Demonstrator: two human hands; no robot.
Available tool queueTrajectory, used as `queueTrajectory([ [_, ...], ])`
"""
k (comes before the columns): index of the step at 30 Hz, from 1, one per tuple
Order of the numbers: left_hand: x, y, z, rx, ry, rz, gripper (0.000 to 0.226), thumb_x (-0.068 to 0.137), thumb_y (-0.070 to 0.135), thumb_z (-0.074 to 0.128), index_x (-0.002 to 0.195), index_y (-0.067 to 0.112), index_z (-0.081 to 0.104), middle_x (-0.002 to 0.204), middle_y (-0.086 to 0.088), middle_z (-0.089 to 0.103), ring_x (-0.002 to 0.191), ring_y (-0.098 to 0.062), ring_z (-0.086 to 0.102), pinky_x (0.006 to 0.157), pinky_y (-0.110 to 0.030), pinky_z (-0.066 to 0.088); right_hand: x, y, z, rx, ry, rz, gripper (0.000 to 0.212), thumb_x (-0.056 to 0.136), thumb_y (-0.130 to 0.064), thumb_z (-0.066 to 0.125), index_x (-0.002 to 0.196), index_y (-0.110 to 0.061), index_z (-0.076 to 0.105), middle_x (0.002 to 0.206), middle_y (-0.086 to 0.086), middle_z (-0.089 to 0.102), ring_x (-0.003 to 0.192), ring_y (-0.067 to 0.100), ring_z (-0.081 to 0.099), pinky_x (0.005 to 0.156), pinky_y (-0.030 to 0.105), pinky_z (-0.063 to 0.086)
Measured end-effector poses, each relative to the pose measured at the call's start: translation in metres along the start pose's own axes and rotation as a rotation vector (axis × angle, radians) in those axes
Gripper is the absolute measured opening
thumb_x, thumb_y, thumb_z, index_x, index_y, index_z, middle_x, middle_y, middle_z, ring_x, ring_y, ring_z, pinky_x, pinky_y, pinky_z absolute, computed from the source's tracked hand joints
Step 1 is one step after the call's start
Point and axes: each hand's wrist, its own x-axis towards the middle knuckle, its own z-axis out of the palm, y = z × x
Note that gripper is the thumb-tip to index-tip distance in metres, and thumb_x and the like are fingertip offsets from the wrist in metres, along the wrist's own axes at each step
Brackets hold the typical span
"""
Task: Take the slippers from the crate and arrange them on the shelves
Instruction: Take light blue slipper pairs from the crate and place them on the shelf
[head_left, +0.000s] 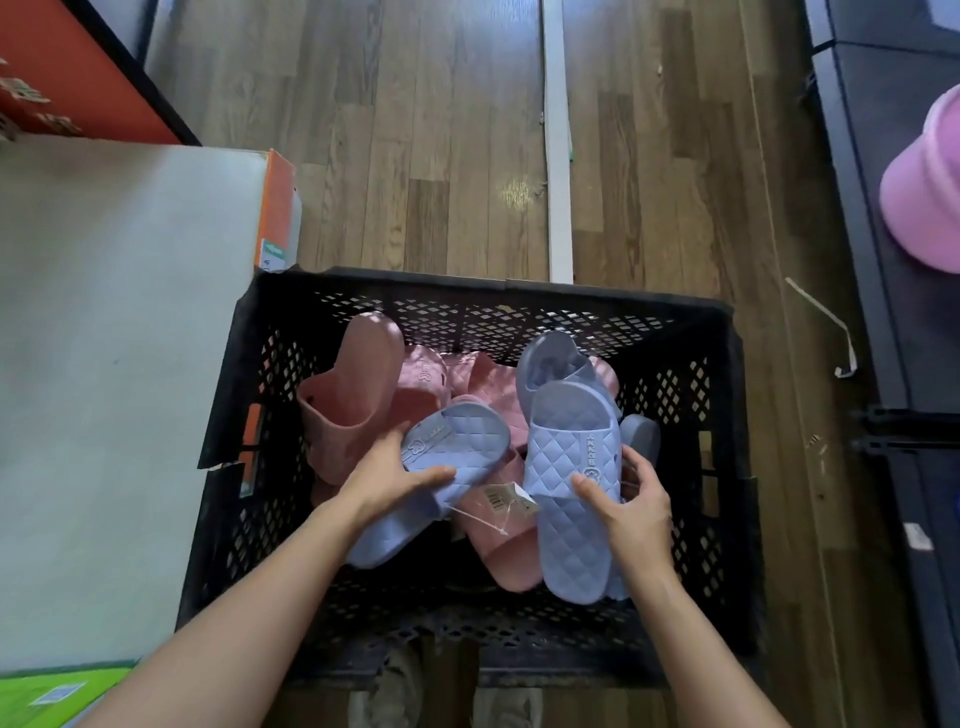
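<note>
**Head view, looking down into the black crate (675, 332).** A first blue slipper (462, 441) is gripped across its strap by the left hand (387, 480). The thumb is laid along the near edge and the fingers are curled over the far edge. The slipper is held tilted, its toe end pointing away from the forearm.

A second blue slipper (566, 540) is clasped by the right hand (636, 512), with the thumb pressed on the quilted strap and the fingers wrapped round the outer edge. Both slippers are held within the crate walls, just apart from each other.

Between the two grips a paper tag (506, 501) on a thin string is seen. Pink slippers (353, 400) are piled beneath and beyond the left grip. A third blue slipper (550, 364) is lodged just beyond the right grip.

Outward of the left hand a grey board (114, 338) is seen touching the crate. Well outward of the right hand, a pink item (924, 197) is carried on black shelving (878, 291).
</note>
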Motion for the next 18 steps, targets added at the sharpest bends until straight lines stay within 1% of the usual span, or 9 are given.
queueTrajectory([
  [2,0.003,0.002,-0.002,0.023,0.019,-0.021,0.092,0.042,0.062,0.075,0.119,0.017,0.052,0.118,-0.002,0.060,0.106,-0.020,0.058,0.093,-0.034,0.046,-0.001,0.001,0.002,0.012,-0.003,0.010,0.061,0.069,-0.019,0.081,0.123,-0.019,0.052,0.120,0.006,0.060,0.106,0.019,0.059,0.093,0.044,0.050],
  [3,0.005,0.004,-0.003,0.064,0.046,-0.042,0.085,0.044,0.058,0.079,0.113,0.015,0.055,0.112,-0.004,0.062,0.101,-0.022,0.060,0.089,-0.035,0.047,-0.001,0.001,0.002,0.018,-0.003,0.011,0.061,0.069,-0.019,0.080,0.123,-0.018,0.052,0.119,0.006,0.060,0.106,0.019,0.060,0.092,0.044,0.051],
  [5,0.006,0.006,-0.003,0.139,0.081,-0.093,0.073,0.052,0.048,0.085,0.107,0.011,0.054,0.109,-0.007,0.062,0.099,-0.025,0.059,0.084,-0.035,0.047,-0.003,-0.001,0.002,0.019,-0.010,0.018,0.060,0.070,-0.018,0.080,0.123,-0.018,0.052,0.116,0.005,0.062,0.103,0.018,0.061,0.090,0.043,0.052],
  [7,0.005,0.008,-0.003,0.143,0.076,-0.139,0.071,0.056,0.045,0.085,0.106,0.010,0.049,0.110,-0.007,0.060,0.101,-0.026,0.057,0.083,-0.035,0.045,-0.005,-0.005,0.000,0.017,-0.023,0.028,0.060,0.070,-0.019,0.080,0.123,-0.017,0.053,0.113,0.004,0.064,0.100,0.016,0.062,0.088,0.043,0.053],
  [9,-0.001,0.010,-0.003,0.110,0.079,-0.165,0.077,0.051,0.048,0.085,0.106,0.009,0.048,0.108,-0.006,0.059,0.101,-0.025,0.057,0.079,-0.034,0.044,-0.008,-0.007,-0.002,0.003,-0.038,0.027,0.062,0.069,-0.021,0.080,0.125,-0.016,0.053,0.112,0.003,0.065,0.100,0.015,0.062,0.088,0.043,0.053],
  [11,-0.011,0.012,-0.003,0.091,0.091,-0.149,0.082,0.039,0.058,0.078,0.100,0.010,0.051,0.101,-0.004,0.059,0.092,-0.023,0.058,0.070,-0.031,0.042,-0.013,-0.010,-0.005,-0.024,-0.045,0.029,0.062,0.070,-0.022,0.080,0.126,-0.017,0.053,0.110,-0.001,0.065,0.098,0.011,0.061,0.088,0.040,0.053],
  [13,-0.023,0.014,-0.006,0.099,0.091,-0.087,0.073,0.035,0.062,0.070,0.087,0.014,0.051,0.092,-0.004,0.055,0.080,-0.020,0.054,0.058,-0.027,0.035,-0.020,-0.017,-0.013,-0.050,-0.043,0.018,0.059,0.071,-0.021,0.079,0.125,-0.019,0.054,0.104,-0.006,0.063,0.095,0.006,0.059,0.088,0.037,0.052],
  [16,-0.044,0.022,-0.017,0.057,0.170,-0.016,0.050,0.055,0.043,0.085,0.074,0.015,0.048,0.082,-0.007,0.053,0.072,-0.021,0.048,0.052,-0.025,0.030,-0.030,-0.033,-0.028,-0.089,-0.038,-0.029,0.060,0.070,-0.020,0.080,0.124,-0.019,0.055,0.103,-0.007,0.063,0.093,0.006,0.059,0.087,0.034,0.051],
  [18,-0.063,0.034,-0.026,-0.081,0.240,-0.009,0.040,0.064,0.029,0.084,0.082,0.008,0.056,0.083,-0.008,0.061,0.074,-0.020,0.055,0.057,-0.027,0.039,-0.042,-0.045,-0.041,-0.091,-0.053,-0.040,0.060,0.071,-0.022,0.080,0.125,-0.020,0.055,0.104,-0.008,0.061,0.089,-0.002,0.057,0.083,0.030,0.051],
])
